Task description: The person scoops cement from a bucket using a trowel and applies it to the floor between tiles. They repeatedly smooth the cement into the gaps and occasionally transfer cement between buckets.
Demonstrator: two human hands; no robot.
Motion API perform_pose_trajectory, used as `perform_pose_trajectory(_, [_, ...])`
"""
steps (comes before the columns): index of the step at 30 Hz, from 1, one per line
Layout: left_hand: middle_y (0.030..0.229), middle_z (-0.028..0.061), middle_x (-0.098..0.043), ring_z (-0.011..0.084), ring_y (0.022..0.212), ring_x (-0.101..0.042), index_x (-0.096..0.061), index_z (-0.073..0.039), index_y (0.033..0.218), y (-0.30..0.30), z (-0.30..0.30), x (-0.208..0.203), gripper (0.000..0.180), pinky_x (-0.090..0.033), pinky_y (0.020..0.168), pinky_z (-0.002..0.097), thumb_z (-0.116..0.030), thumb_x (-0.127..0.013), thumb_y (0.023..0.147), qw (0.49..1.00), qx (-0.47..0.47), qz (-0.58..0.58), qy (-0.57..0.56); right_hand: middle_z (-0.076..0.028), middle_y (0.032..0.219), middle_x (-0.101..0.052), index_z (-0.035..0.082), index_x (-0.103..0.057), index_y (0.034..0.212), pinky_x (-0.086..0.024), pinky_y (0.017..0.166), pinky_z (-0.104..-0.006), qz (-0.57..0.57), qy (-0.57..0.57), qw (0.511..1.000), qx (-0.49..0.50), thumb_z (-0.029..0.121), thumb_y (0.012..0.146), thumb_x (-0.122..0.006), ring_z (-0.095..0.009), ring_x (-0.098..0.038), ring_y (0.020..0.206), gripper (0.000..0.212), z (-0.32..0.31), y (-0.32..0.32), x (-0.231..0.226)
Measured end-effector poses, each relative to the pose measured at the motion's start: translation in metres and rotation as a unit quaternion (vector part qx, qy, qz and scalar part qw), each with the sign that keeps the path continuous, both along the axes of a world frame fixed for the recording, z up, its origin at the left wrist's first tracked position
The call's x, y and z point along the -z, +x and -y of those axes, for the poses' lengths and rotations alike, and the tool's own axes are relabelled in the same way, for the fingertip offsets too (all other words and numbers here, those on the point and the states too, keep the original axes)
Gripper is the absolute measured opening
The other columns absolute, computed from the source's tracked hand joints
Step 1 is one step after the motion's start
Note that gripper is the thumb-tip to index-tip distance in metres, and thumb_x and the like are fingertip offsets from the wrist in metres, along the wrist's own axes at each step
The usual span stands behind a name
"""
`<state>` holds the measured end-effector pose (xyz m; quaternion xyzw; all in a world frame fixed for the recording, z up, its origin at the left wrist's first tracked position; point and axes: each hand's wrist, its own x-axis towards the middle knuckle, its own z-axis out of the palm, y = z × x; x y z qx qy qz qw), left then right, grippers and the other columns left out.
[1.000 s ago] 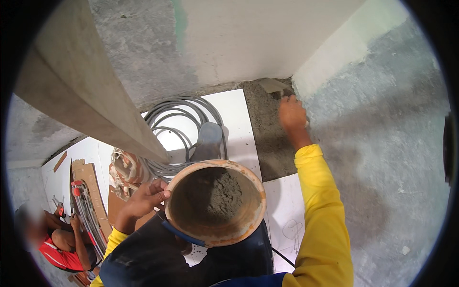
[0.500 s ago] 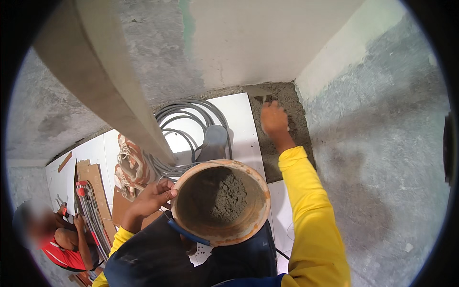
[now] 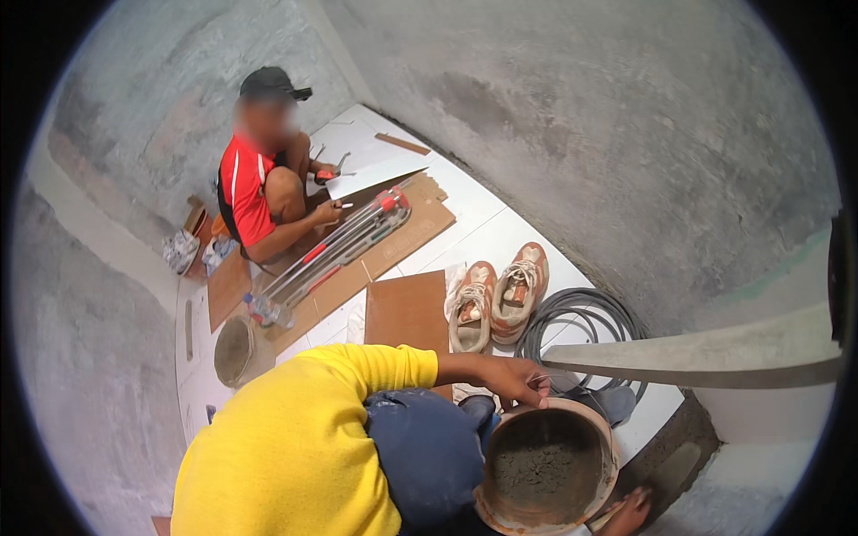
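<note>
One mortar-filled bowl [image 3: 547, 464] sits low in the view, just in front of the person's knee. The left hand [image 3: 518, 380] rests on the bowl's upper rim, fingers curled over its edge in a light grip. The right hand [image 3: 628, 515] lies at the bottom edge beside the bowl; whether its fingers are clenched or loose cannot be told. Two shoes [image 3: 499, 295] stand side by side on the white tiles, next to one coil of grey hose [image 3: 581, 317]. One co-worker [image 3: 264, 183] in red squats by one tile cutter [image 3: 335, 246]. Compared with half a second ago, the view has swung round: the right hand no longer reaches up to the mortar patch by the wall.
</note>
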<state>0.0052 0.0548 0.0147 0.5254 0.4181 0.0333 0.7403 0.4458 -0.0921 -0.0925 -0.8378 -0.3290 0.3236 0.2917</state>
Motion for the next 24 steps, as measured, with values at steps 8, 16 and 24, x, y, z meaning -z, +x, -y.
perform_pose_trajectory(8, [0.141,0.0184,-0.059,0.0309,0.133,-0.06,-0.058,-0.003,0.132,-0.042,0.024,0.015,0.066,-0.059,0.091,0.0393,-0.063,-0.052,0.104,0.971,-0.209,0.012,-0.113,-0.029,0.117,-0.068,-0.011,-0.062,0.128,-0.057,0.082,-0.0462,-0.078,0.071,0.98,0.169,0.034,0.097,-0.066,-0.037,-0.067,0.097,0.055,0.093,-0.059,-0.025])
perform_pose_trajectory(16, [0.105,0.0038,-0.065,0.0088,0.094,-0.056,-0.065,-0.006,0.116,-0.102,0.101,0.031,0.044,-0.048,0.082,0.0283,-0.048,-0.066,0.102,0.989,-0.132,-0.022,-0.057,-0.03,0.115,-0.067,-0.013,-0.063,0.124,-0.056,0.083,-0.0486,-0.1,0.124,0.964,0.215,0.032,0.097,-0.063,-0.038,-0.066,0.096,0.052,0.137,-0.112,-0.003])
perform_pose_trajectory(24, [0.14,0.0089,-0.06,0.0189,0.134,-0.05,-0.058,-0.004,0.142,-0.126,0.143,-0.052,0.054,-0.036,0.116,0.0346,-0.047,-0.049,0.111,0.984,-0.176,-0.012,0.005,-0.027,0.116,-0.067,-0.013,-0.062,0.123,-0.056,0.087,-0.0486,-0.125,0.111,0.962,0.214,0.027,0.097,-0.061,-0.036,-0.065,0.098,0.047,0.152,-0.147,-0.015])
